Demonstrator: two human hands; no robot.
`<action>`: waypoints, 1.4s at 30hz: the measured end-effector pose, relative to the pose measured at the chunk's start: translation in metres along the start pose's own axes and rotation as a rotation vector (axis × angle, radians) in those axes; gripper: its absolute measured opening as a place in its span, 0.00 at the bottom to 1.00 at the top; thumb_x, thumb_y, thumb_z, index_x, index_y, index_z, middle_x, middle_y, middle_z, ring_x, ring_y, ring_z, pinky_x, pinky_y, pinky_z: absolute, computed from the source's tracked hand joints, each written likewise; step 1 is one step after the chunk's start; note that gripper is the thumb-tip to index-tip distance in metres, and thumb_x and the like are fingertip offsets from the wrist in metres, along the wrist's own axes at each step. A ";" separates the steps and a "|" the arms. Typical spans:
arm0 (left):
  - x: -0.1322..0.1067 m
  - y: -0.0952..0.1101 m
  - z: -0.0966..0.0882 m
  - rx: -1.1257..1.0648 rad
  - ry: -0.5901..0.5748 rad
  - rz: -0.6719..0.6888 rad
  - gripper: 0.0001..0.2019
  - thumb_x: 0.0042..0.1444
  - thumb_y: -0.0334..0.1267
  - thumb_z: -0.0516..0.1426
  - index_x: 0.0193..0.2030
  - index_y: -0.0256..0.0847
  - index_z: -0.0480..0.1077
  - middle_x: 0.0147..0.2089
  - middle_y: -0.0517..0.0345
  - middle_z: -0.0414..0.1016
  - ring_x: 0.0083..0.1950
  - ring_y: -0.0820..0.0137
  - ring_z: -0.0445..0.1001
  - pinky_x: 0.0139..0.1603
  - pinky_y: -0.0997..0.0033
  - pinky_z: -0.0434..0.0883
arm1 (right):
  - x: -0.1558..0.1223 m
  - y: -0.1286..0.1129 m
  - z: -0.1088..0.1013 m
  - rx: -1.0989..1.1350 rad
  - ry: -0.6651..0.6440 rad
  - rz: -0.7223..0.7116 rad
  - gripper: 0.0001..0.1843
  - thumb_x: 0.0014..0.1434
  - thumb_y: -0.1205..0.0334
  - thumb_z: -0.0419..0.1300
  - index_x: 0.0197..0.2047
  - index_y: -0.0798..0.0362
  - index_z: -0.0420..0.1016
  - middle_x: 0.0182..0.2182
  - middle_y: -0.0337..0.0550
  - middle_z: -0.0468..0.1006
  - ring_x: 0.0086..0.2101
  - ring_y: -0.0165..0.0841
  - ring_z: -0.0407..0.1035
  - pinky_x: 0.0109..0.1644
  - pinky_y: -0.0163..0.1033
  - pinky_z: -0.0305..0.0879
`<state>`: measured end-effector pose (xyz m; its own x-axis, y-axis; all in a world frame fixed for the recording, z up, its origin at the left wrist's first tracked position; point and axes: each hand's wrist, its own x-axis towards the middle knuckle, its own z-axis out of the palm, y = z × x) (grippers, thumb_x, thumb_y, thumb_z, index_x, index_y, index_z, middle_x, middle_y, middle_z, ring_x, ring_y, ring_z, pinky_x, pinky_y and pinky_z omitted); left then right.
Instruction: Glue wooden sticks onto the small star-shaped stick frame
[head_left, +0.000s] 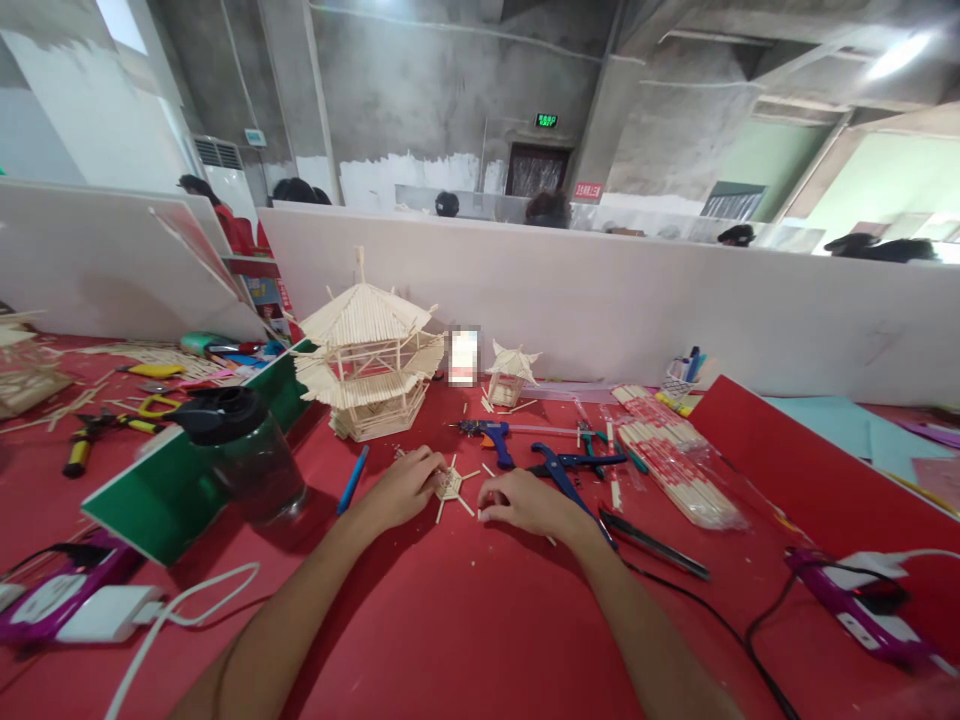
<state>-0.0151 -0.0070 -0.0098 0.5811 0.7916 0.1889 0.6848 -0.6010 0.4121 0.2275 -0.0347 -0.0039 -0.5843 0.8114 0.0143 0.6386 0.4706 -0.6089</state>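
Observation:
A small hexagonal frame of thin wooden sticks, with sticks pointing outward like spokes, lies flat on the red table. My left hand is at its left side, fingers curled and closed on its edge. Just to the right, my right hand is bent down with its fingertips drawn together; whatever they may hold is too small to make out. Behind my hands lies a blue glue gun. Blue-handled cutters rest beyond my right hand, and a blue pen is left of my left hand.
A two-tiered stick pavilion and a smaller one stand at the back. A dark water bottle and green board are on the left. Packs of sticks, a utility knife and power strips lie right.

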 end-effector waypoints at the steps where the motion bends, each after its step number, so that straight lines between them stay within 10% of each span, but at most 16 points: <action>1: 0.000 0.000 0.000 0.003 0.000 0.002 0.11 0.66 0.37 0.46 0.39 0.41 0.68 0.40 0.56 0.68 0.41 0.67 0.68 0.45 0.68 0.64 | 0.000 0.000 -0.001 0.011 -0.002 -0.008 0.05 0.58 0.61 0.63 0.34 0.51 0.81 0.27 0.39 0.79 0.28 0.31 0.70 0.32 0.32 0.56; 24: 0.009 0.026 0.023 -0.045 -0.019 0.166 0.13 0.66 0.43 0.52 0.40 0.44 0.77 0.41 0.52 0.75 0.44 0.65 0.70 0.48 0.64 0.63 | 0.005 0.000 -0.012 0.337 0.414 0.022 0.13 0.59 0.54 0.58 0.32 0.54 0.77 0.27 0.39 0.76 0.29 0.31 0.67 0.36 0.34 0.61; 30: 0.012 0.027 0.010 -0.405 0.203 -0.025 0.12 0.61 0.45 0.56 0.34 0.41 0.76 0.35 0.56 0.78 0.38 0.68 0.73 0.44 0.68 0.69 | 0.009 0.003 -0.012 0.406 0.505 0.064 0.12 0.53 0.53 0.63 0.29 0.54 0.75 0.25 0.39 0.76 0.28 0.31 0.68 0.34 0.35 0.63; 36: 0.012 0.018 -0.006 -0.714 0.476 -0.164 0.14 0.55 0.49 0.59 0.33 0.39 0.76 0.34 0.55 0.80 0.38 0.67 0.76 0.42 0.68 0.73 | 0.011 0.002 0.004 0.674 0.264 0.175 0.08 0.49 0.57 0.64 0.30 0.53 0.73 0.20 0.35 0.73 0.19 0.30 0.68 0.25 0.35 0.66; 42: 0.011 0.010 -0.012 -0.812 0.547 -0.186 0.15 0.52 0.49 0.62 0.37 0.39 0.78 0.36 0.53 0.81 0.38 0.66 0.77 0.43 0.66 0.74 | 0.014 0.005 0.009 0.821 0.283 0.047 0.14 0.48 0.58 0.66 0.39 0.53 0.74 0.37 0.44 0.80 0.39 0.37 0.77 0.45 0.43 0.73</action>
<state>-0.0069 -0.0029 0.0077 0.0724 0.9301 0.3602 0.1175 -0.3666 0.9229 0.2177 -0.0237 -0.0136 -0.3499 0.9309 0.1051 0.0323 0.1241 -0.9917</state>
